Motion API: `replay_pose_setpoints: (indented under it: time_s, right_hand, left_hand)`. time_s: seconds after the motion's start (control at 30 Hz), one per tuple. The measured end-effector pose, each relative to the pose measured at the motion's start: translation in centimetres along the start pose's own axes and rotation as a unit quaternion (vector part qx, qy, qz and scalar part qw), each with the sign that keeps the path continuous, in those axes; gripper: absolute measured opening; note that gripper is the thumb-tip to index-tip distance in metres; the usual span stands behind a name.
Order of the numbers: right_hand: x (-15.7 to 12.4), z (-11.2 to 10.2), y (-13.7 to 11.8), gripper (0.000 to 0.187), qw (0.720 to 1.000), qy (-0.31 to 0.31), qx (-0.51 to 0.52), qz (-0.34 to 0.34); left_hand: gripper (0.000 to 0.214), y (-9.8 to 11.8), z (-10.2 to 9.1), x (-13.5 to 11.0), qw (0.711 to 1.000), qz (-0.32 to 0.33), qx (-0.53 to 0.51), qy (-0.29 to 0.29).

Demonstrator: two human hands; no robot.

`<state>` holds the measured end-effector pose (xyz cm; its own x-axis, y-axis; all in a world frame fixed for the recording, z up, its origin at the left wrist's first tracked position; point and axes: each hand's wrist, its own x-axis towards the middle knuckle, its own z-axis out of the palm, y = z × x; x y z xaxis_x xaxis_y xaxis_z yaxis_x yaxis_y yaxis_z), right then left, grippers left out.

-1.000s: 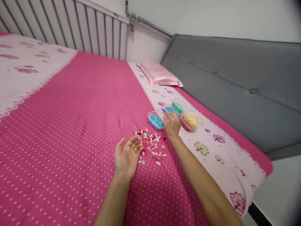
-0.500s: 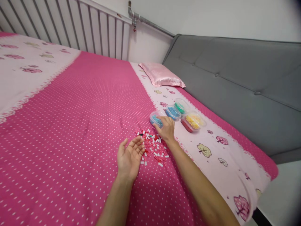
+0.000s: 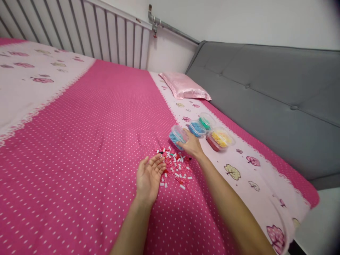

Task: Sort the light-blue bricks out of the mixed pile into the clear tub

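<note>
My right hand (image 3: 191,144) grips the near side of a clear plastic container (image 3: 177,136) with light blue pieces inside, and the container is tilted. Palm up, my left hand (image 3: 150,173) lies with fingers stretched at the left edge of a loose pile of small pieces (image 3: 175,166). The pile is mostly pink and white, with a few black, red and green bits. I see nothing in the left palm. Behind the right hand are containers of darker blue pieces (image 3: 197,128), green pieces (image 3: 204,123) and yellow pieces (image 3: 220,139); a red one sits by the yellow.
All this rests on a bed with a pink dotted sheet (image 3: 106,141). A pink satin pillow (image 3: 186,86) lies at the back, by the grey padded headboard (image 3: 265,85). A white slatted radiator (image 3: 106,35) and a pipe (image 3: 175,32) line the wall.
My right hand has closed around the light blue container and tilted it, lifting it a little. My left hand stays beside the pile, and the whole view has shifted slightly.
</note>
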<state>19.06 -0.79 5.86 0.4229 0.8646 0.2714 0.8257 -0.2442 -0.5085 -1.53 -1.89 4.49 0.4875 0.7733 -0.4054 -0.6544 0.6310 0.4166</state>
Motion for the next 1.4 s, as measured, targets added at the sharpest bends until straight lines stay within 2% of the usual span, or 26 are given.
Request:
replay_pose_setpoints:
  time_s: [0.1,0.17,0.23,0.27,0.33,0.43,0.5,0.57,0.67,0.77,0.93,1.03,1.17,1.27,1.33,1.4]
  right_hand:
    - [-2.7,-2.4,-3.3,0.073,0.995,-0.041,0.084,-0.035]
    - [-4.9,-3.6,-5.3,0.073,0.989,-0.069,0.114,-0.061]
    - [-7.0,-4.0,-6.7,0.072,0.988,-0.075,0.106,-0.078]
    - [-8.0,-3.9,-7.1,0.072,0.989,-0.078,0.095,-0.086]
    - [-9.5,-3.3,-7.3,0.073,0.988,-0.088,0.079,-0.095]
    - [-10.9,-2.3,-7.0,0.086,0.991,-0.088,0.067,-0.076]
    - [-11.4,-2.0,-7.0,0.094,0.994,-0.077,0.056,-0.049]
    - [-11.6,-2.2,-7.2,0.094,0.996,-0.072,0.039,-0.028]
    - [-11.7,-2.7,-7.5,0.093,0.996,-0.083,0.011,-0.021]
    - [-12.0,-3.1,-7.6,0.095,0.995,-0.095,0.004,-0.017]
    - [-12.9,-3.1,-7.2,0.074,0.994,-0.094,0.017,-0.061]
    - [-13.1,-3.2,-7.0,0.068,0.993,-0.095,0.024,-0.066]
    - [-12.9,-4.2,-7.0,0.073,0.985,-0.137,0.08,-0.061]
    - [-12.6,-5.4,-7.1,0.066,0.97,-0.165,0.169,-0.058]
    - [-12.2,-6.1,-7.2,0.055,0.957,-0.155,0.241,-0.042]
    - [-11.8,-6.6,-7.2,0.044,0.951,-0.111,0.289,-0.015]
  left_hand:
    - [0.028,-0.5,0.3,-0.1,1.0,0.0,-0.005,-0.018]
    - [0.027,-0.8,0.6,-0.4,0.998,-0.014,-0.021,-0.06]
    - [0.027,-1.1,0.9,-0.7,0.994,-0.01,-0.046,-0.103]
    - [0.027,-1.2,1.1,-0.9,0.993,0.0,-0.06,-0.106]
    - [0.027,-1.3,1.3,-1.2,0.994,0.015,-0.083,-0.073]
    - [0.028,-1.4,1.2,-1.3,0.995,-0.011,-0.09,-0.028]
    - [0.032,-1.7,1.0,-1.2,0.995,-0.029,-0.086,-0.035]
    - [0.042,-2.0,0.6,-1.1,0.994,-0.034,-0.084,-0.057]
    - [0.059,-2.4,0.0,-0.9,0.993,-0.023,-0.067,-0.094]
    - [0.063,-2.6,-0.4,-0.7,0.993,-0.01,-0.041,-0.107]
    - [0.064,-2.7,-0.3,-0.7,0.994,0.015,-0.04,-0.103]
    - [0.071,-2.7,-0.3,-0.8,0.993,0.025,-0.04,-0.111]
    - [0.074,-2.6,-0.3,-0.8,0.993,0.005,-0.032,-0.112]
    - [0.066,-2.5,-0.2,-0.8,0.994,-0.007,-0.045,-0.099]
    - [0.059,-2.3,0.0,-0.9,0.993,-0.011,-0.06,-0.099]
    - [0.057,-2.0,0.2,-1.1,0.991,-0.011,-0.073,-0.115]
